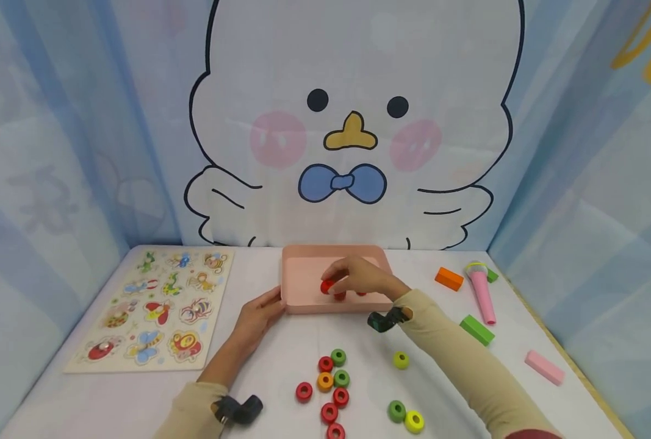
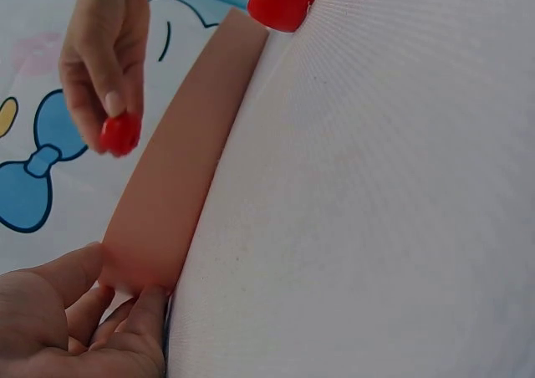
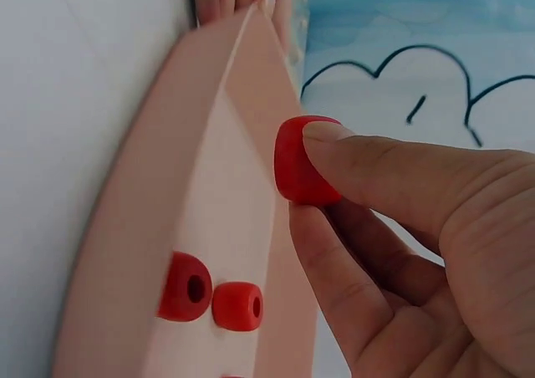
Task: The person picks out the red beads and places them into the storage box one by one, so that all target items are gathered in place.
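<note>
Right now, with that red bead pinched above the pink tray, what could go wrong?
The right hand pinches the red bead only by its fingertips above the pink tray; being rounded, it might slip and roll away across the table. Two red beads already lie inside the tray, so a dropped one could knock them or bounce out. The left hand merely touches the tray's corner, so the tray might slide if bumped.

Animal puzzle board (image 1: 157,308), toy microphone (image 1: 481,292), coloured blocks (image 1: 545,367).
</note>
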Available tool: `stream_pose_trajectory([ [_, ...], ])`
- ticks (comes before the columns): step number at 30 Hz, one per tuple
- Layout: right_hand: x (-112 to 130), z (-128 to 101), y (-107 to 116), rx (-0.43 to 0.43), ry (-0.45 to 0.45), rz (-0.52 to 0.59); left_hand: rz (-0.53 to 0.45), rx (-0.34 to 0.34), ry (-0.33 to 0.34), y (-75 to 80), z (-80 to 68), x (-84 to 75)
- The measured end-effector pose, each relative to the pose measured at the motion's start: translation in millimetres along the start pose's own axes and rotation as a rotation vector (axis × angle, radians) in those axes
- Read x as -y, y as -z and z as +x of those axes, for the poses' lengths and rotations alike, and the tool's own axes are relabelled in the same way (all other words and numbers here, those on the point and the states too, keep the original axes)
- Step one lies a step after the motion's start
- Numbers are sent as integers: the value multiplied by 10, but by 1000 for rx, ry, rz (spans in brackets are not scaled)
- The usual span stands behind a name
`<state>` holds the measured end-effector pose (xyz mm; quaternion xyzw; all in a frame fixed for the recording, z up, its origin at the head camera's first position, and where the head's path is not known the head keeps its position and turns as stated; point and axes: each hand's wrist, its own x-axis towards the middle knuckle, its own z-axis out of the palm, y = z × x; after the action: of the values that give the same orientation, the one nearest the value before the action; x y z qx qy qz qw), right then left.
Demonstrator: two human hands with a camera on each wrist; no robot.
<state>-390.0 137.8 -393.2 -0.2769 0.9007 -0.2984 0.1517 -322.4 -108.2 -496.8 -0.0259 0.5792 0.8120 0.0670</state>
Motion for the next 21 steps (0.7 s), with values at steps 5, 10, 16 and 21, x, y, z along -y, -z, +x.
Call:
stream_pose_trajectory([
  [5,-99,333,-10,-10,-77,47,4,9,-6,16,11,-5],
  [10,-198,542,11,3,-149,133,15,3,4,-14,25,-18],
  [16,-222,764,69,-8,-259,127,24,-1,-4,-15,26,-25],
  [21,-300,860,43,30,-317,131,25,0,-4,3,-5,2],
])
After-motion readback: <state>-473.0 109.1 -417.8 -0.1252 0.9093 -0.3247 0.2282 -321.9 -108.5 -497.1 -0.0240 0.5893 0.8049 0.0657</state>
